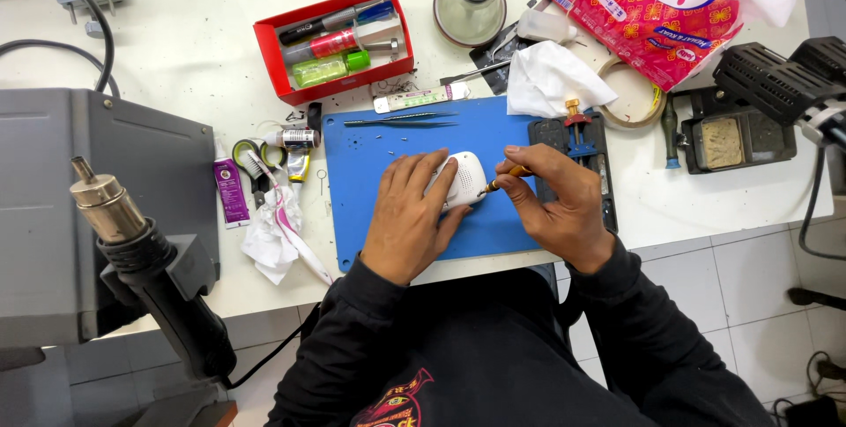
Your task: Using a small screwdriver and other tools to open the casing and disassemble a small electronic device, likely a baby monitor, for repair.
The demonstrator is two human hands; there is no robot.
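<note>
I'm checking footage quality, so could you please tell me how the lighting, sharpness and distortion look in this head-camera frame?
Head view: even, bright light with soft shadows only; the left hand, right hand and small white device on the blue mat are sharp; mild glare on the white table; the hot-air gun at the lower left looks enlarged and stretched by the wide lens.

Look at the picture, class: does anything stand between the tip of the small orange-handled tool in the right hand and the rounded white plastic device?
Nothing visible does. The right hand points the small orange-handled tool at the rounded white plastic device, its tip at the device's edge. The left hand rests on the device's other side.
</note>
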